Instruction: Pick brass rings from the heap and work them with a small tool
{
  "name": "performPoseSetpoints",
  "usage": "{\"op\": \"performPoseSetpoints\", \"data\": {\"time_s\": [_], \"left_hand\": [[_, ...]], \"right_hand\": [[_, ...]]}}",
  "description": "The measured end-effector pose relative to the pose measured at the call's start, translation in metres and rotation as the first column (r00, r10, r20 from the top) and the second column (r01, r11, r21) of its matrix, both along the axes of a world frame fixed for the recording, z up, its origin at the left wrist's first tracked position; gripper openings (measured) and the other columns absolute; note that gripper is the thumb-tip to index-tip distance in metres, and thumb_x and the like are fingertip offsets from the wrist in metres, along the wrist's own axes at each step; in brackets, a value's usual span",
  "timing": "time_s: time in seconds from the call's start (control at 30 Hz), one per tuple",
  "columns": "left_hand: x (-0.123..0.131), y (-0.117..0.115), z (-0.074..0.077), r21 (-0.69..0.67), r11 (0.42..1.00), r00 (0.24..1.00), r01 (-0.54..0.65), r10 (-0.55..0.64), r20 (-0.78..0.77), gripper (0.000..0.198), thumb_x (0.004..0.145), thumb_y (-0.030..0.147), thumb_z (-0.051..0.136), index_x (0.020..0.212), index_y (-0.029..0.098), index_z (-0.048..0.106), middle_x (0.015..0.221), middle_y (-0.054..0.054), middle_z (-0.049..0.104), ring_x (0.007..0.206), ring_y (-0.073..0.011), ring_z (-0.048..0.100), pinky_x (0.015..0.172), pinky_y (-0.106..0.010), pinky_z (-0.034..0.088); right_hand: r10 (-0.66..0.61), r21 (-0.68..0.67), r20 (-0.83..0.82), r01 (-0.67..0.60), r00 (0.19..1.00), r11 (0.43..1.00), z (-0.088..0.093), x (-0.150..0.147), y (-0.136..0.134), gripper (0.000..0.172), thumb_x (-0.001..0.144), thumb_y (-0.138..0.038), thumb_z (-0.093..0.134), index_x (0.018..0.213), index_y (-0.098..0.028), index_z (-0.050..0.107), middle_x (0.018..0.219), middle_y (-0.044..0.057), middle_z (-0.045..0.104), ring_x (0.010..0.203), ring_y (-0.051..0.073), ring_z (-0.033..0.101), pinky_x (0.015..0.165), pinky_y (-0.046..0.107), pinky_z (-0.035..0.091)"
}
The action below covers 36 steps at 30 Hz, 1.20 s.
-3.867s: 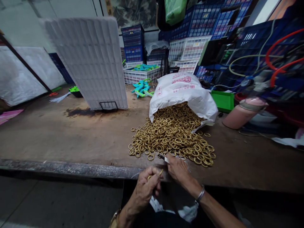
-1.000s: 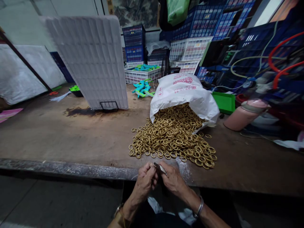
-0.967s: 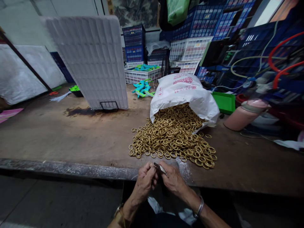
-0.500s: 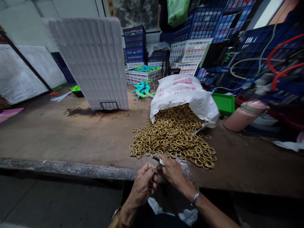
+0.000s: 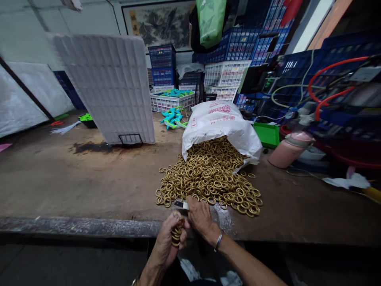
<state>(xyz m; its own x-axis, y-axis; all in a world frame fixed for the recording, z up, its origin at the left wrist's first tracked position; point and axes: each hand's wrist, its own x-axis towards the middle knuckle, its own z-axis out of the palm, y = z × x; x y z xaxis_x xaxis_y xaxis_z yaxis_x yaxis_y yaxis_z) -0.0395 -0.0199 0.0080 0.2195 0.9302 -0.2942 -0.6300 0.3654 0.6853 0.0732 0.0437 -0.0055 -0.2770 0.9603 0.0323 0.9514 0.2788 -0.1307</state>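
My left hand (image 5: 168, 240) is closed around several gold rings (image 5: 176, 235), stacked against its fingers at the table's front edge. Just right of it, my right hand (image 5: 201, 216) grips a small knife (image 5: 181, 204) with a dark blade and a pale part by the fingers; the blade points left. A large heap of gold rings (image 5: 205, 178) lies right beyond both hands. It spills from the mouth of a white sack (image 5: 218, 123) with red print, lying on its side.
On the wooden table (image 5: 119, 186) stand a tall white ribbed panel (image 5: 110, 87), a pink bottle (image 5: 290, 149) and a green tray (image 5: 266, 134). Turquoise plastic parts (image 5: 172, 118) lie near a white crate (image 5: 169, 102). Blue crates (image 5: 162, 57) are stacked behind. Red hoses (image 5: 320, 81) hang at right.
The camera view has shifted, so the scene sits lower and further left. My left hand has turned, showing the stacked rings in it. My right hand still holds the knife.
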Motion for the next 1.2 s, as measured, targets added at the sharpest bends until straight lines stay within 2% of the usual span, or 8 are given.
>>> {"op": "performPoseSetpoints", "data": {"time_s": [0.2, 0.33, 0.5, 0.63, 0.77, 0.97, 1.07, 1.2], "left_hand": [[-0.004, 0.002, 0.0, -0.053, 0.997, 0.994, 0.062, -0.056, 0.098, 0.018, 0.074, 0.029, 0.055, 0.086, 0.018, 0.049, 0.066, 0.001, 0.054, 0.043, -0.0054, 0.044, 0.035, -0.015, 0.026], [-0.005, 0.003, 0.001, -0.129, 0.991, 0.99, 0.046, -0.028, 0.136, 0.02, 0.071, 0.032, 0.06, 0.081, 0.016, 0.053, 0.07, -0.001, 0.054, 0.052, -0.0075, 0.05, 0.036, -0.014, 0.025], [0.001, 0.009, 0.002, -0.155, 0.987, 0.988, -0.031, 0.054, 0.141, 0.023, 0.064, 0.03, 0.067, 0.068, 0.014, 0.051, 0.068, -0.002, 0.056, 0.056, -0.0091, 0.052, 0.037, -0.014, 0.026], [0.009, 0.015, 0.003, -0.153, 0.983, 0.994, -0.1, 0.105, 0.024, 0.028, 0.062, 0.032, 0.069, 0.065, 0.015, 0.047, 0.063, 0.001, 0.054, 0.053, -0.0079, 0.051, 0.036, -0.014, 0.027], [0.016, 0.015, 0.003, -0.081, 0.989, 0.988, -0.121, 0.112, -0.108, 0.032, 0.064, 0.04, 0.066, 0.078, 0.017, 0.05, 0.061, 0.004, 0.052, 0.047, -0.0061, 0.047, 0.035, -0.013, 0.027], [0.02, 0.013, -0.003, 0.03, 0.992, 0.944, -0.126, 0.129, -0.304, 0.034, 0.066, 0.046, 0.061, 0.078, 0.016, 0.052, 0.052, 0.006, 0.047, 0.039, -0.0042, 0.038, 0.035, -0.014, 0.025], [0.021, 0.015, -0.004, 0.08, 0.987, 0.878, -0.136, 0.158, -0.451, 0.03, 0.068, 0.044, 0.06, 0.066, 0.016, 0.051, 0.044, 0.007, 0.042, 0.036, -0.0044, 0.032, 0.036, -0.016, 0.025], [0.021, 0.016, 0.003, 0.294, 0.948, 0.765, -0.123, 0.279, -0.58, 0.021, 0.068, 0.035, 0.06, 0.059, 0.015, 0.057, 0.053, 0.002, 0.052, 0.052, -0.0095, 0.045, 0.051, -0.02, 0.037]], "right_hand": [[0.041, 0.003, -0.082, -0.04, 0.996, 0.999, -0.001, 0.009, -0.002, 0.022, 0.075, -0.006, 0.038, 0.087, -0.018, 0.05, 0.076, 0.006, 0.063, 0.066, 0.017, 0.058, 0.055, 0.025, 0.029], [-0.011, -0.037, -0.338, -0.002, 0.941, 0.999, -0.001, 0.021, 0.003, 0.016, 0.073, -0.01, 0.038, 0.08, -0.018, 0.05, 0.068, 0.002, 0.058, 0.061, 0.013, 0.052, 0.055, 0.023, 0.029], [-0.238, -0.287, -0.785, 0.004, 0.571, 0.958, 0.002, 0.031, 0.004, 0.022, 0.079, -0.035, 0.037, 0.063, -0.02, 0.041, 0.053, -0.005, 0.041, 0.048, 0.009, 0.038, 0.047, 0.021, 0.03], [-0.481, -0.53, -0.838, -0.176, 0.256, 0.829, 0.011, 0.031, -0.008, 0.025, 0.074, -0.045, 0.044, 0.066, -0.022, 0.036, 0.047, -0.011, 0.028, 0.037, 0.005, 0.021, 0.036, 0.019, 0.019], [-0.573, -0.571, -0.814, -0.311, 0.096, 0.76, 0.022, 0.027, -0.02, 0.031, 0.068, -0.047, 0.052, 0.066, -0.022, 0.034, 0.047, -0.012, 0.028, 0.036, 0.003, 0.018, 0.035, 0.018, 0.016], [-0.571, -0.566, -0.814, -0.366, 0.107, 0.738, 0.022, 0.024, -0.026, 0.033, 0.067, -0.051, 0.051, 0.066, -0.021, 0.037, 0.047, -0.012, 0.028, 0.036, 0.003, 0.018, 0.035, 0.018, 0.016], [-0.526, -0.561, -0.828, -0.294, 0.194, 0.774, 0.019, 0.025, -0.025, 0.03, 0.07, -0.049, 0.048, 0.063, -0.022, 0.037, 0.046, -0.011, 0.028, 0.036, 0.004, 0.02, 0.036, 0.019, 0.018], [-0.35, -0.435, -0.855, -0.163, 0.382, 0.886, 0.018, 0.027, -0.019, 0.026, 0.073, -0.044, 0.044, 0.062, -0.02, 0.042, 0.05, -0.007, 0.038, 0.045, 0.007, 0.033, 0.043, 0.02, 0.028]]}}
